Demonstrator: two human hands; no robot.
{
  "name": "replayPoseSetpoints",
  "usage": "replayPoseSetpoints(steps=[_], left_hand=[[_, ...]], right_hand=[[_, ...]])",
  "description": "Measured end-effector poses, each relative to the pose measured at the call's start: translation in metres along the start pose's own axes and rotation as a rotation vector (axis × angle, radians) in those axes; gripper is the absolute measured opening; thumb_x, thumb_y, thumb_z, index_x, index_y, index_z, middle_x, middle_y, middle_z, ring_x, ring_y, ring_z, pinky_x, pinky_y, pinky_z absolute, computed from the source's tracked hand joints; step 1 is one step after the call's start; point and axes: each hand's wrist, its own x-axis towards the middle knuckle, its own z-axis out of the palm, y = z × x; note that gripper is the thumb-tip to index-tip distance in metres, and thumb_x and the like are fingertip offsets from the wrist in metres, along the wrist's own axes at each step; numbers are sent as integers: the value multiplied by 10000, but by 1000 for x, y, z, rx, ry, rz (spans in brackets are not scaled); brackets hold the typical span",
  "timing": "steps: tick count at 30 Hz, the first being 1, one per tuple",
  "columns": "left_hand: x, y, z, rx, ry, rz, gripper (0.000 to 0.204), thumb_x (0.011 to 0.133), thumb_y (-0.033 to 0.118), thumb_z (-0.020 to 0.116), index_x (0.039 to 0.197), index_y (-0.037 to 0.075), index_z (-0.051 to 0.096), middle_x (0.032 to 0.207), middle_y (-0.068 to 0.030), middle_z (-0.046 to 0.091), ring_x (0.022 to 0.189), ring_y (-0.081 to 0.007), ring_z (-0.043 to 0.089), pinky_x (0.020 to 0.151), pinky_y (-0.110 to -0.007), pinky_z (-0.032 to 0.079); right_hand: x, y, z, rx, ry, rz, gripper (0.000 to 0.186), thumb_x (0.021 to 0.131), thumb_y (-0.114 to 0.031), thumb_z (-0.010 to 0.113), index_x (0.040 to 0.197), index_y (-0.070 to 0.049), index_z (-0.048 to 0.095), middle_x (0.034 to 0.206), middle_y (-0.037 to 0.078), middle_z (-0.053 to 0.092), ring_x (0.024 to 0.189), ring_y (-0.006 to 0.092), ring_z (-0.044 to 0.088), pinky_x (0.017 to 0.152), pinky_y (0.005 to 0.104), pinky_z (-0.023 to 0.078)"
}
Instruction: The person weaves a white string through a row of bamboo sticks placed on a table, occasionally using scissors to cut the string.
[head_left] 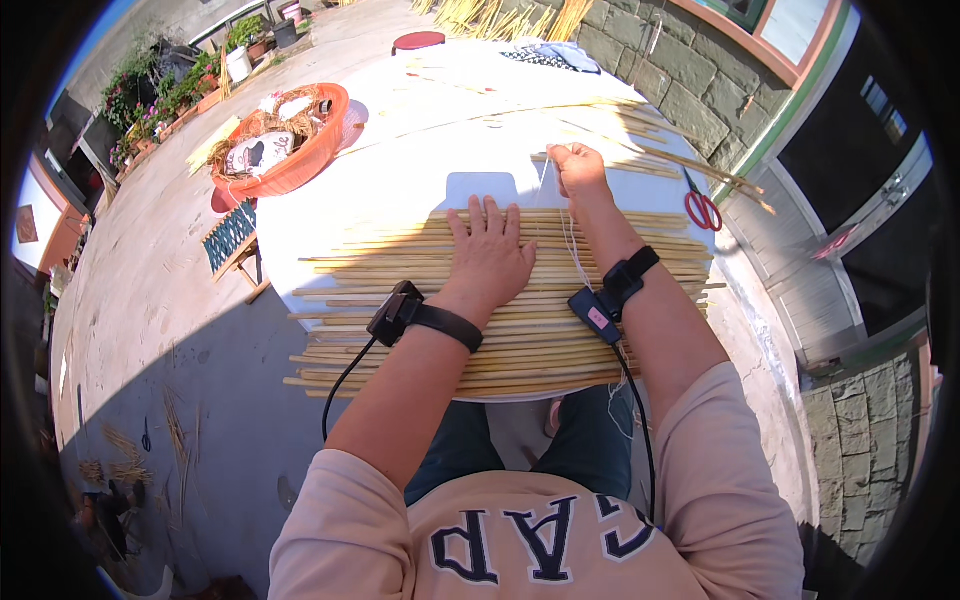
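Observation:
A mat of pale yellow straw stalks (400, 345), laid side by side, covers the near part of the white table (420, 150). My left hand (490, 250) lies on its far half, fingers spread over the stalks. Beyond the mat's far edge my right hand (580, 175) is raised, fingers pinched on white thread (546, 182). One strand runs down from the fingertips toward the stalks, and more thread hangs below the hand past the wrist. Whether a needle is in the pinch is too small to tell. Each wrist wears a black strap with a small device.
Red-handled scissors (703, 210) lie at the table's right edge. Loose stalks (660, 150) spread over the far right, some jutting past the edge. An orange basket (330, 140) with straw and bags stands at the left, beside a folding stool (232, 240). Folded cloth (555, 57) lies at the far edge.

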Motion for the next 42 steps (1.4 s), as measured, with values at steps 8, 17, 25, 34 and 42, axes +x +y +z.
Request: replayPoseSetpoints(steps=[8, 17, 25, 34, 42], left_hand=[[-1, -4, -3, 7, -46, -29, 577, 903, 395, 308, 1347, 30, 256, 1381, -246, 226, 1306, -394, 144, 1023, -578, 73], [3, -2, -6, -16, -86, -47, 588, 891, 396, 307, 1349, 29, 264, 1392, -231, 223, 1310, -389, 136, 1031, -566, 60], [5, -1, -7, 5, -142, -47, 587, 891, 399, 295, 1361, 51, 245, 1404, -221, 202, 1321, -366, 120, 1041, -545, 61], [5, -3, -5, 22, -156, -66, 584, 897, 417, 283, 1369, 79, 226, 1410, -211, 192, 1322, -360, 121, 1044, -528, 68], [6, 0, -20, -56, -257, -79, 618, 892, 430, 288, 1384, 72, 180, 1427, -205, 143, 1337, -346, 37, 1055, -513, 19]], right_hand=[[-18, -8, -37, -318, -39, -23, 209, 743, -186, 616, 694, 12, 572, 579, 43, 525, 514, 106, 460, 463, 264, 370], [-47, -10, -51, -357, -131, -79, 185, 810, -192, 568, 765, -12, 576, 567, -21, 444, 436, 53, 351, 374, 221, 274], [-93, -9, -58, -687, -344, -310, 198, 811, -200, 566, 791, -4, 586, 556, 48, 534, 498, 101, 472, 499, 259, 397], [-115, -22, -91, -873, -318, -336, 201, 802, -207, 575, 834, -12, 612, 614, 113, 565, 556, 176, 528, 548, 303, 417], [-106, -13, -89, -912, -349, -423, 186, 777, -179, 581, 827, -5, 621, 695, 146, 599, 631, 243, 575, 601, 336, 444]])
